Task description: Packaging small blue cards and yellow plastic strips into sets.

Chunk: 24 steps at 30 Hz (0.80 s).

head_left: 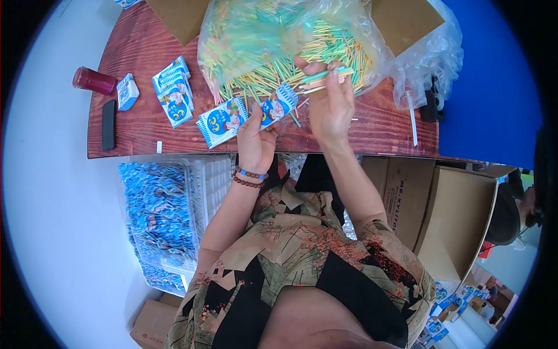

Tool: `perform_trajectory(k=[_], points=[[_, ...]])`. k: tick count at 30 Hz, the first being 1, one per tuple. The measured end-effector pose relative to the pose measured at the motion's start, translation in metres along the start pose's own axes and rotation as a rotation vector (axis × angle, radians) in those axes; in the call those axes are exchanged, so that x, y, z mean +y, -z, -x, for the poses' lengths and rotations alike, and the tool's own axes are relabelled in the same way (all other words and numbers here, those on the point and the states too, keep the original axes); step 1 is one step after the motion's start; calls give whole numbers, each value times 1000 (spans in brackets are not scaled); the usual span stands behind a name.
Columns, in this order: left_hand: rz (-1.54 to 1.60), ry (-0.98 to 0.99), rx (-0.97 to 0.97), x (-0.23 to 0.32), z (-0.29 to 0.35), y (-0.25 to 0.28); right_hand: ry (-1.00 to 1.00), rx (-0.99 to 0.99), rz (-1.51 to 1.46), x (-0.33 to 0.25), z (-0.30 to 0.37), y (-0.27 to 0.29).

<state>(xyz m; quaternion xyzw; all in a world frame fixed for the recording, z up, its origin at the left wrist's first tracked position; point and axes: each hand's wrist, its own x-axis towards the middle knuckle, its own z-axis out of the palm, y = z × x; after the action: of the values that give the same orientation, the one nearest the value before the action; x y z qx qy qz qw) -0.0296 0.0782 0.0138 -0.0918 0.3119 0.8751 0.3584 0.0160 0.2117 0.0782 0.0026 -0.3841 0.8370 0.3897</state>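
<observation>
My left hand [256, 142] is closed on small blue-and-white packets, its fingers lying across them. One packet [221, 122] sticks out to the left of the fingers and another [278, 106] to the right. In my right hand [332, 113] is a small bundle of thin pastel sticks [343, 73], pinched between thumb and fingers. Just beyond both hands, a large clear plastic bag [232, 52] lies with its mouth towards me. Loose yellow, green and pink sticks [264, 78] fill it and spill onto the table.
More packets [174, 96] lie overlapped on the red wood-grain table [136, 52]. Left of them are a small packet stack [127, 92], a red cup [94, 81] and a dark bar [109, 125]. Below the edge stand a packet-filled clear tub [160, 209] and a cardboard box [450, 221].
</observation>
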Motion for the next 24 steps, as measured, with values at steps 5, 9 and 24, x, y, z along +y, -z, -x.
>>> perform_trajectory(k=[5,9,24], points=[[16,-24,-7,-1,4,-3,95,33,-4,16,11,-12],[40,-35,-37,1,6,-8,88,57,60,24,20,-17],[230,-27,-146,-3,-9,2,-128,-49,328,28,26,-23]])
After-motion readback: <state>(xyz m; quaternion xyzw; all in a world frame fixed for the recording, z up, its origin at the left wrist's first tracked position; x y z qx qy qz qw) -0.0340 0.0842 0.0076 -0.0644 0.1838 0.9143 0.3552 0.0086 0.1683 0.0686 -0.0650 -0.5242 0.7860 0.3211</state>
